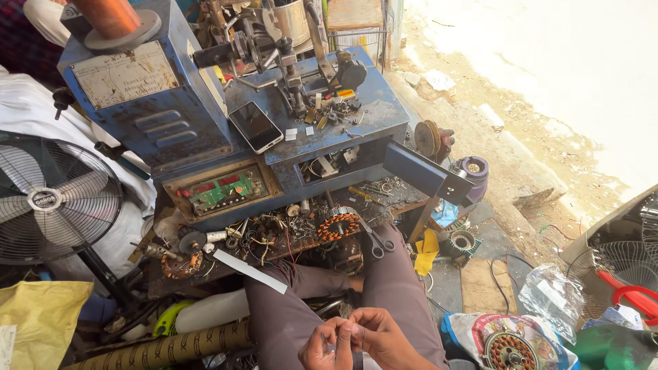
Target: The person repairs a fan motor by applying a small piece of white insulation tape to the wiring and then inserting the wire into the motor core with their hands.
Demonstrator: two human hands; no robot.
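Here, hands point(353, 339) together, small part pinched

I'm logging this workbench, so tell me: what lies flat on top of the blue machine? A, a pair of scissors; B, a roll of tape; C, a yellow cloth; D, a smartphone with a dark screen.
D: a smartphone with a dark screen lies flat on the blue machine; the scissors sit lower, by the person's knee.
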